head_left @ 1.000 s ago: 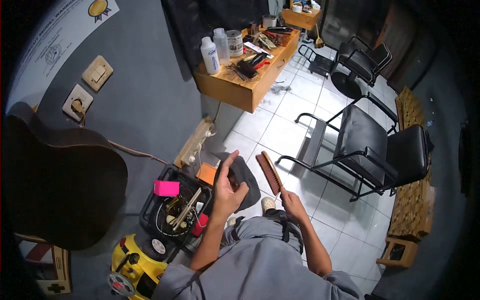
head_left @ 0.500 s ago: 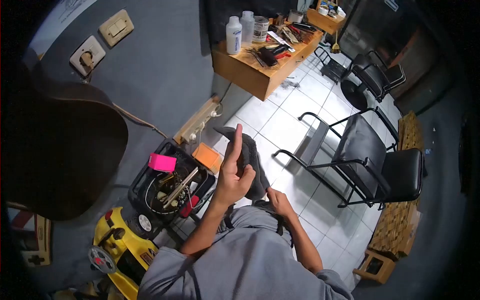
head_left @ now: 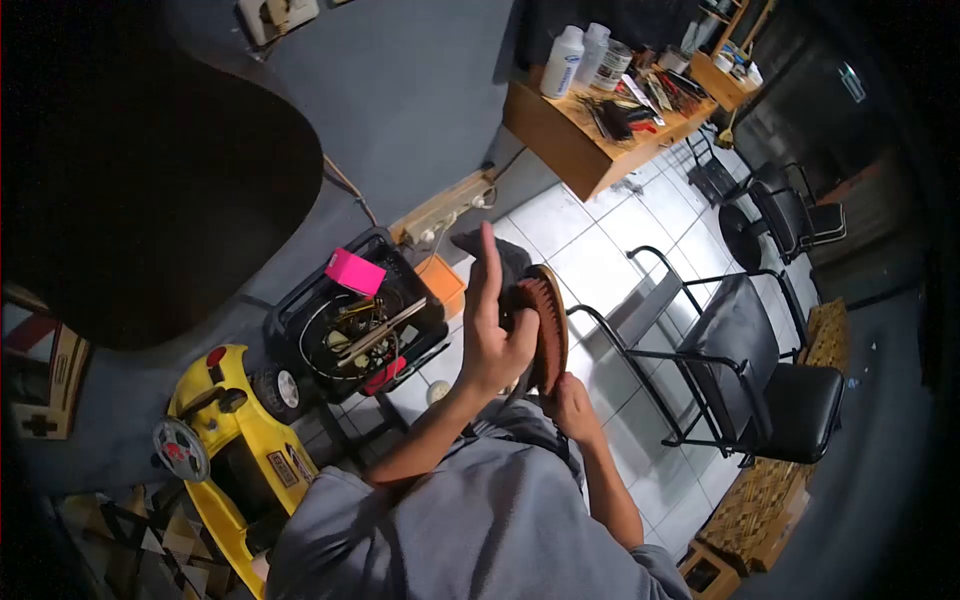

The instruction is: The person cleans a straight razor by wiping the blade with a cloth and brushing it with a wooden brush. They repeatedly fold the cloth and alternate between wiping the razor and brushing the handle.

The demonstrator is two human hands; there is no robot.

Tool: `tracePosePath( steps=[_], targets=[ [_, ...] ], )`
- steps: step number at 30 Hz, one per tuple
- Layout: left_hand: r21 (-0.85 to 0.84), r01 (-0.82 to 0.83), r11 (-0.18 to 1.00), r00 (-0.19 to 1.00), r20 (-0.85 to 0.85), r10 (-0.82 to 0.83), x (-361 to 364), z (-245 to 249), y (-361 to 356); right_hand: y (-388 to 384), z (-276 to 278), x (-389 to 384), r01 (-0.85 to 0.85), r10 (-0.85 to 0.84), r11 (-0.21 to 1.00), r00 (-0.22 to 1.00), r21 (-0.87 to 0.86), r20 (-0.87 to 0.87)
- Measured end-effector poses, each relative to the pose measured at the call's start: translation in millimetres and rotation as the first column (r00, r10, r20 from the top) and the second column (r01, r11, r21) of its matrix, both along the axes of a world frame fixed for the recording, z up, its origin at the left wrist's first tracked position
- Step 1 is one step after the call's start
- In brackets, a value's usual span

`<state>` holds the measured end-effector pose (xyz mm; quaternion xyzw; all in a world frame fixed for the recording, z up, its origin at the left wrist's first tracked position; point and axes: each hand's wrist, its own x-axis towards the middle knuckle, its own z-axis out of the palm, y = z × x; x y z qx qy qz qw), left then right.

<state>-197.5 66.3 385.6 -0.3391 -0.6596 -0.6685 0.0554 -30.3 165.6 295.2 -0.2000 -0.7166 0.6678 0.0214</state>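
A brush [head_left: 552, 335] with reddish-brown bristles and a curved wooden back is upright in front of my body. My right hand [head_left: 576, 408] is closed around its lower end. The bristles face my left hand [head_left: 497, 345], which has its index finger straight up and its thumb bent toward the bristles. Behind my left hand shows a dark grey, cloth-like item [head_left: 512, 258]; my hand grips it, with the other fingers hidden. I cannot make out its exact kind.
To the left are a black crate [head_left: 290, 325] of tools, a pink box [head_left: 355, 272] and a yellow toy car [head_left: 205, 400]. A wooden counter [head_left: 560, 140] with bottles juts from the wall. A black chair [head_left: 735, 330] stands on the right.
The brush with reddish-brown bristles has come into sight at my right hand, beside my left. The grey item is now partly covered. The view has turned, shifting the room.
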Motion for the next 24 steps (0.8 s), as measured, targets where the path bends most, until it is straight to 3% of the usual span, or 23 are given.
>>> tracePosePath(
  steps=[1, 3, 4, 7, 8, 9, 11, 13, 14, 15, 17, 18, 19, 20, 21, 22, 23, 24],
  targets=[
    [0.071, 0.008, 0.997, 0.994, 0.109, -0.016, -1, 0, -6, -1, -22, -2, 0.025, -0.026, 0.999, 0.999, 0.040, 0.025],
    [0.157, -0.024, 0.987, 0.962, 0.273, -0.020, -6, 1, -18, 5, -44, -8, -0.060, -0.005, 0.964, 0.970, 0.259, 0.244],
    [0.122, -0.048, 0.991, 0.946, 0.325, 0.006, -10, 3, -27, 7, -53, -6, -0.085, -0.011, 0.958, 0.943, 0.273, 0.333],
    [0.053, -0.097, 0.994, 0.914, 0.401, 0.068, -14, -1, -49, 11, -67, -4, -0.130, -0.018, 0.923, 0.925, 0.363, 0.379],
    [0.041, -0.100, 0.994, 0.892, 0.447, 0.071, -14, -4, -57, 12, -71, -4, -0.078, -0.062, 0.926, 0.934, 0.369, 0.352],
    [0.008, -0.144, 0.990, 0.922, 0.365, 0.131, -16, -14, -59, 12, -73, -5, 0.001, -0.103, 0.953, 0.942, 0.303, 0.321],
    [-0.050, -0.257, 0.965, 0.946, 0.191, 0.261, -19, -33, -64, -7, -14, -19, 0.141, -0.175, 0.978, 0.954, 0.151, 0.243],
    [0.016, -0.244, 0.970, 0.912, 0.343, 0.224, -14, -27, -69, -29, 37, -29, 0.233, -0.228, 0.972, 0.955, -0.009, 0.191],
    [0.031, -0.252, 0.967, 0.897, 0.383, 0.221, -12, -27, -71, -28, 27, -22, 0.155, -0.144, 0.979, 0.985, -0.129, 0.092],
    [0.011, -0.278, 0.960, 0.899, 0.354, 0.257, -13, -33, -73, -46, 41, -26, 0.219, -0.218, 0.968, 0.976, -0.122, 0.026],
    [0.064, -0.301, 0.952, 0.893, 0.368, 0.258, -16, -39, -73, -66, 35, -21, 0.181, -0.178, 0.979, 0.983, -0.097, 0.041],
    [0.135, -0.300, 0.944, 0.885, 0.409, 0.223, -19, -40, -71, -74, 20, -24, 0.136, -0.103, 0.970, 0.980, 0.199, -0.171],
    [0.131, -0.318, 0.939, 0.901, 0.350, 0.256, -21, -38, -69, -79, 23, -29, -0.021, 0.068, 0.965, 0.983, 0.262, -0.171],
    [0.127, -0.338, 0.933, 0.912, 0.290, 0.291, -23, -35, -67, -85, 0, -28, -0.058, 0.063, 0.991, 0.997, 0.119, -0.041],
    [0.181, -0.390, 0.903, 0.874, 0.382, 0.301, -26, -36, -61, -88, -31, -25, -0.075, 0.078, 0.997, 0.993, -0.032, 0.085],
    [0.216, -0.398, 0.892, 0.851, 0.449, 0.272, -27, -29, -59, -84, -44, -23, -0.084, 0.072, 0.969, 0.996, 0.232, 0.060],
    [0.252, -0.412, 0.876, 0.825, 0.511, 0.241, -27, -18, -58, -76, -56, -16, -0.311, 0.144, 0.863, 0.906, 0.399, 0.397],
    [0.231, -0.420, 0.878, 0.817, 0.517, 0.255, -28, -15, -60, -72, -71, -2, -0.359, 0.111, 0.803, 0.874, 0.475, 0.474]
  ],
)
